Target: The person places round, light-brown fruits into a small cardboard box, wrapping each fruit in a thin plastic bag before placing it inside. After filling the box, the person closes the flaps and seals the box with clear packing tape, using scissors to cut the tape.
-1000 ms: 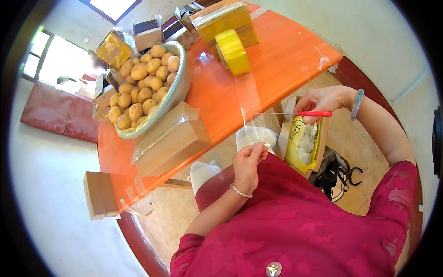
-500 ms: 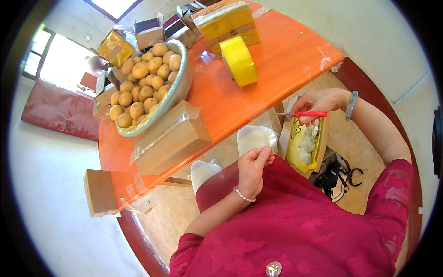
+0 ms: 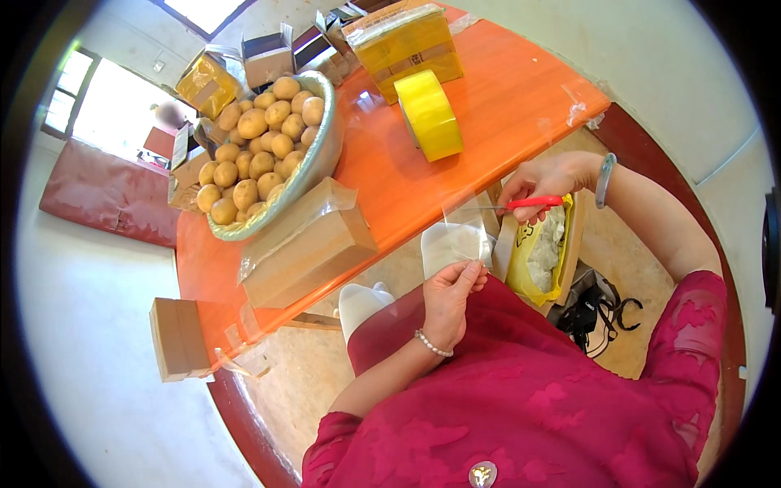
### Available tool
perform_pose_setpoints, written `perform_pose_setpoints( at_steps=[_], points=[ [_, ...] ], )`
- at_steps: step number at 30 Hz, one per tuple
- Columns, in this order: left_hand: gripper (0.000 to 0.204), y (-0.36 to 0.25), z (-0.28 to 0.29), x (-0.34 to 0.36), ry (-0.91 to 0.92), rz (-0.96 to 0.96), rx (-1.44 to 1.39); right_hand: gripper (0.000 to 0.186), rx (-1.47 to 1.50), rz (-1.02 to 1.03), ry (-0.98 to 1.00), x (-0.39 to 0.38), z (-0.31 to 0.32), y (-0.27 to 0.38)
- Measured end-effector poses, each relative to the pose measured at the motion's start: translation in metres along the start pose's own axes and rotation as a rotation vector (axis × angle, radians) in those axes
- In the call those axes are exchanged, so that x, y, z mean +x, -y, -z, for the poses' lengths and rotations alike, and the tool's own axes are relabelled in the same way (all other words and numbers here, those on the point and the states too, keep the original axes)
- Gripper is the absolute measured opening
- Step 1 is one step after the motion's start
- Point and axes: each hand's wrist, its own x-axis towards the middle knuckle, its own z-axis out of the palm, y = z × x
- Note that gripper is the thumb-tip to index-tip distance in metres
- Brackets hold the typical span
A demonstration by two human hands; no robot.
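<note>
Orange tabletop (image 3: 521, 77), and all the action's just off its near edge, over our lap. Our left hand (image 3: 449, 299) has its fingers pinched on the lower end of a clear strip of tape (image 3: 464, 232), and our right hand (image 3: 533, 189), up to the right, has its fingers closed around the red-handled scissors (image 3: 538, 202), blades pointing left at the strip's far end. Honestly can't tell if the blades are open or shut, the film's so see-through. The yellow tape roll (image 3: 433, 115) stands on its edge farther back, in front of a yellow-taped box (image 3: 404, 50), and we can't make out any tape running between roll and strip. Long brown carton (image 3: 313, 254) sits along the near edge, with the basin (image 3: 332, 134) of round brown produce (image 3: 259, 154) just behind it. Our read: this is the cutting step, at or about the snip. Next move seems to call for a firm pinch on the left and the scissors clear of the film, since loose sticky tape loves to fold onto itself or grab the blade.
</note>
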Motion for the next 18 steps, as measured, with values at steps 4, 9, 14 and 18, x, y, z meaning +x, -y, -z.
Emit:
perform_pose_setpoints(
  at_steps=[4, 9, 14, 18],
  points=[
    [0.015, 0.0005, 0.0001, 0.0006, 0.002, 0.01, 0.008, 0.06, 0.022, -0.014, 0.031, 0.0014, 0.0002, 0.0036],
    [0.015, 0.0007, -0.0002, 0.0006, -0.006, 0.021, 0.01, 0.059, 0.023, -0.029, 0.045, 0.0026, 0.0001, 0.008],
    [0.015, 0.0016, -0.0006, 0.0008, -0.012, 0.027, 0.015, 0.057, 0.059, -0.021, 0.046, 0.0046, 0.0011, 0.0067],
    [0.015, 0.0027, 0.0008, 0.0023, -0.019, 0.035, 0.026, 0.05, 0.065, 0.001, 0.03, 0.0055, 0.0004, 0.0034]
  ],
)
